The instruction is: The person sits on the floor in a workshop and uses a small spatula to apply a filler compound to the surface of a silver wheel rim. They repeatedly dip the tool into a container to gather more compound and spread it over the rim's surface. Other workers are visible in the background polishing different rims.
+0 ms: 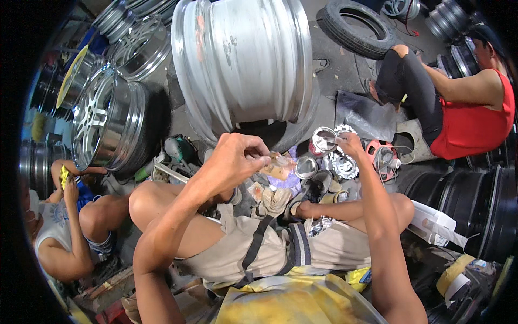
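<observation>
My left hand (240,156) is raised with thumb and fingers pinched together. Its fingertips are beside a small tan, partly see-through piece (279,170); whether they grip it I cannot tell. Over an open round can (322,141) my right hand (350,144) pinches something thin and pale, too small to name, that points toward the can. A round metal lid or tin (306,168) lies between the hands, with purple cloth (285,183) around it. Before me stands a large silver wheel rim (243,65), its barrel toward me, with grey patches and small dark marks.
Polished rims (102,116) stand at left, dark rims (464,197) at right. A tyre (359,29) lies at the back. A green power tool (181,148) and a red device with a cord (382,160) sit nearby. Co-workers sit at left (59,237) and right (477,108).
</observation>
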`<state>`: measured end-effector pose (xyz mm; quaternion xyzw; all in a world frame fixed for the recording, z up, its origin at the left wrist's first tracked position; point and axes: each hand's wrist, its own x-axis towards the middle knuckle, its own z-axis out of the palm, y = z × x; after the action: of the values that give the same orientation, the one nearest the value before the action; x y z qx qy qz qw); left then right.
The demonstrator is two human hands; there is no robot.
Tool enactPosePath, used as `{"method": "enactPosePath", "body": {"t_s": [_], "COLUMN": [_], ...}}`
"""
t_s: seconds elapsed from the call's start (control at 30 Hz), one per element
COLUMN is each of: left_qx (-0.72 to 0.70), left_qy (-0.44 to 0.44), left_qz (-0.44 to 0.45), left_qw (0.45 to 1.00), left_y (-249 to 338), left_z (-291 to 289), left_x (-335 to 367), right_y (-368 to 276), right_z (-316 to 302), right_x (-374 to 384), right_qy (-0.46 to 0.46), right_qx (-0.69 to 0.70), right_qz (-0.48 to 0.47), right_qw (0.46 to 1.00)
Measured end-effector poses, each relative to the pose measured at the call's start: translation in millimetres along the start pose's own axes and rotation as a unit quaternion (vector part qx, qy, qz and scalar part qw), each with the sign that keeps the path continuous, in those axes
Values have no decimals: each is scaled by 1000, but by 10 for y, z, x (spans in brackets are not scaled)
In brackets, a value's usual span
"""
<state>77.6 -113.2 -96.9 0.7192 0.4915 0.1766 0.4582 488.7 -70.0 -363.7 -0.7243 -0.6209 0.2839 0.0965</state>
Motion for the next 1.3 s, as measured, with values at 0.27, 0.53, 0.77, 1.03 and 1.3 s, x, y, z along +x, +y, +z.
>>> {"method": "enactPosePath", "body": {"t_s": [0.27,0.53,0.77,1.03,1.3], "left_qx": [-70,4,108,118,17], "left_qy": [75,6,-134,-102,15], "left_qz": [-22,24,55,57,28], "left_qw": [994,1000,984,986,999], "left_y": [42,-7,-212,-190,-206], "left_z": [57,147,457,521,685], "left_x": [97,86,-97,20,243], "right_y": [-130,-188,-233,1,150], "right_z": [-607,10,459,374,-198], "right_x": [-246,-156,2,115,-90], "right_qy": [49,149,172,71,23], "right_qx": [115,-93,-210,-93,198], "right_qz": [9,-109,-155,-18,34], "right_qw": [992,978,950,993,979]}}
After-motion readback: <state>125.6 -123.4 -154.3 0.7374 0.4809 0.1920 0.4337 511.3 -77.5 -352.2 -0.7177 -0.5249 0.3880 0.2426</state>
